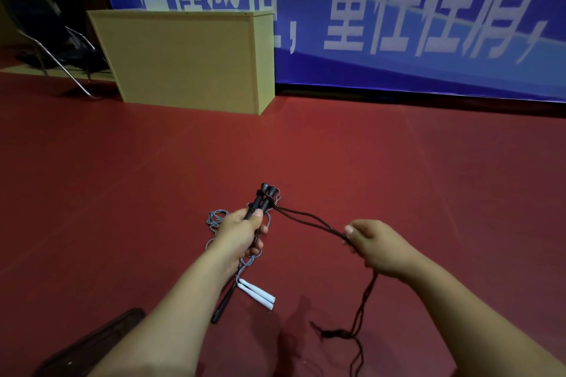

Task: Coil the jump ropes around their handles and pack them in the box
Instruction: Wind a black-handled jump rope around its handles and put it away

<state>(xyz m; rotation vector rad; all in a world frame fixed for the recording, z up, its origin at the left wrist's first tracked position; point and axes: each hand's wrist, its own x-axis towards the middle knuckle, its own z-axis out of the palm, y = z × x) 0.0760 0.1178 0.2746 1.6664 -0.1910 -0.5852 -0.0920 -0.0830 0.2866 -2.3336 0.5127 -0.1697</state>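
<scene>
Left hand (242,231) gripped the black handles (262,200), right hand (372,246) pinched the dark rope (309,219), barely wound; grey rope (245,257) lay loose, nothing boxed yet.

A smooth dark red floor (398,177) is seen all across the room. A big blue banner with large white writing (398,9) is hung along the back wall, and a pale yellow wooden cabinet with a flat top (183,61) is stood on the floor just in front of its left end. A dark chair with shiny metal legs (46,40) is placed to the left of the cabinet, in a dim corner, and something dark is piled on its seat.
</scene>
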